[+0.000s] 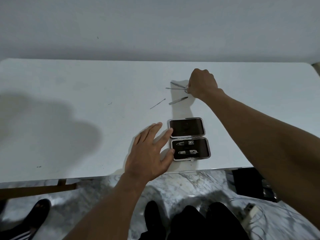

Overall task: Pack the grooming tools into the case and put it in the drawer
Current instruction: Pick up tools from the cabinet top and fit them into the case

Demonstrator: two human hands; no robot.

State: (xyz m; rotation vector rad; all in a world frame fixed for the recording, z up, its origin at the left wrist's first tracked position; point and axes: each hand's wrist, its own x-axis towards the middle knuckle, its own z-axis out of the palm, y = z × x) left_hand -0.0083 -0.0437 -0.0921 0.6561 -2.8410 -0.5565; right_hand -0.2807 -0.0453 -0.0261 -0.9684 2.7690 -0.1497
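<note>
- White tabletop [69, 84] against a pale wall fills most of the view, with marbled floor below its near edge. No drawer shows anywhere.
- You have the case [187, 127] lying open near the table's front edge. Its lid half lies flat on the far side and its tray half is closer to you.
- Two nail clippers [185, 143] are already strapped into the tray half, one above the other. Both lie crosswise, their long axes running left to right.
- Your left hand [147, 153] is spread flat and relaxed. Its fingertips touch the case's left rim and it grasps nothing.
- Your right hand [202, 84] reaches well beyond the case. Its fingers are curled down onto the ringed end of what look like small scissors [178, 86]. The fingertips are hidden, but the grasp reads as closed on that end.
- The scissors' two thin blades fan out to the left, away from your hand, roughly level with the table's far edge.
- A flat file [178, 100] lies just nearer than the scissors, slanting up to the right.
- A thin pick [157, 103] lies to the file's left on a similar slant.
- By my reading you are under halfway. Three loose tools must go in, then you close the case and put it in the drawer.
</note>
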